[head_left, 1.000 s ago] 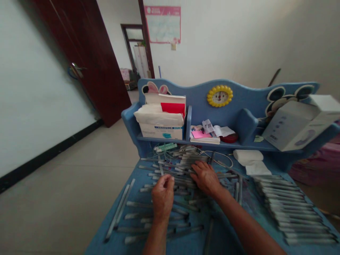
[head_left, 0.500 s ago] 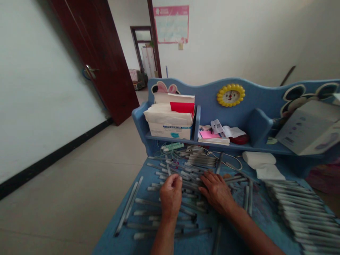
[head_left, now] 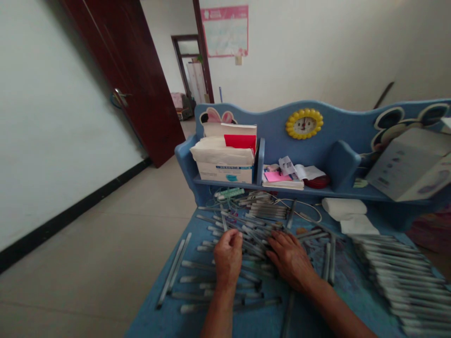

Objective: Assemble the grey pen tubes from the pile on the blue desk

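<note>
Many slim, translucent grey pens (head_left: pixel 197 279) with dark ends lie scattered over a blue desk (head_left: pixel 146 324). My left hand (head_left: pixel 228 256) is closed, thumb against the curled fingers. A pale pen (head_left: pixel 223 218) sticks out beyond its knuckles and appears to be gripped in it; the rest is hidden by the hand. To the right, my right hand (head_left: pixel 289 257) lies palm down over the loose pens, fingers stretched forward and slightly apart. Its fingertips touch the pens near the middle of the heap; what lies beneath the palm is hidden.
A large neat stack of pens (head_left: pixel 401 281) fills the desk's right side. Behind are a bundle of pens (head_left: pixel 269 211), a white cable (head_left: pixel 315 209) and a paper roll (head_left: pixel 343 208). The raised shelf (head_left: pixel 243 187) holds a mask box (head_left: pixel 223 171), papers (head_left: pixel 282 184) and a white carton (head_left: pixel 405 164).
My right hand has shifted slightly to the right over the pens, and some pens beside its fingertips lie differently. My left hand keeps nearly the same place and pose. The view has tilted slightly.
</note>
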A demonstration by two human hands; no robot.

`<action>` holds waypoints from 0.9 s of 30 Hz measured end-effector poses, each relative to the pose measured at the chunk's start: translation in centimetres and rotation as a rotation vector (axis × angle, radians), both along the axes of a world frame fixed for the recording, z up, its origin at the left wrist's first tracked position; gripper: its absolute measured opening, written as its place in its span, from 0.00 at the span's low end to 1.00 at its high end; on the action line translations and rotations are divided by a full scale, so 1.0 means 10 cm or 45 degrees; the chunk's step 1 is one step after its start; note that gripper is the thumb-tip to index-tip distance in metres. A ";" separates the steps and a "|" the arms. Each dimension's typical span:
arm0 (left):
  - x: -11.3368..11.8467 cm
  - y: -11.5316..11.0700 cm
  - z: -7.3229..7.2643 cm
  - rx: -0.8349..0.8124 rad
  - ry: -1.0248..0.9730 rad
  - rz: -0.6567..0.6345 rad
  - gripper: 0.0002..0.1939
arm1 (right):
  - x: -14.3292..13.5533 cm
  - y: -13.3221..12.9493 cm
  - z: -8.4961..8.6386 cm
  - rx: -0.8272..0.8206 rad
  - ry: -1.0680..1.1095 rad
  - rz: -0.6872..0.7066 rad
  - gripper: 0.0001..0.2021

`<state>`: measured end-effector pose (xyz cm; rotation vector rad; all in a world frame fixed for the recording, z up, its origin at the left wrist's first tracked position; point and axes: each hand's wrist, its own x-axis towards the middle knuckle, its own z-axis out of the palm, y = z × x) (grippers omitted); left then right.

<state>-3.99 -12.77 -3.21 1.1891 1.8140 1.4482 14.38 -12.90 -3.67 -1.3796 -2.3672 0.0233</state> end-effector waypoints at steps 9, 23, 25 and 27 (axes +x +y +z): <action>-0.03 -0.01 -0.04 0.058 -0.118 0.073 0.16 | 0.02 0.07 0.01 0.023 0.013 0.021 0.12; -0.20 -0.03 0.15 0.245 -0.551 0.488 0.16 | 0.25 0.26 -0.10 0.076 -0.039 -0.030 0.14; -0.26 -0.04 0.19 0.312 -0.606 0.568 0.16 | 0.31 0.23 -0.13 0.111 -0.017 -0.009 0.14; -0.32 -0.06 0.22 0.363 -0.648 0.636 0.16 | 0.39 0.18 -0.17 0.145 0.024 0.015 0.14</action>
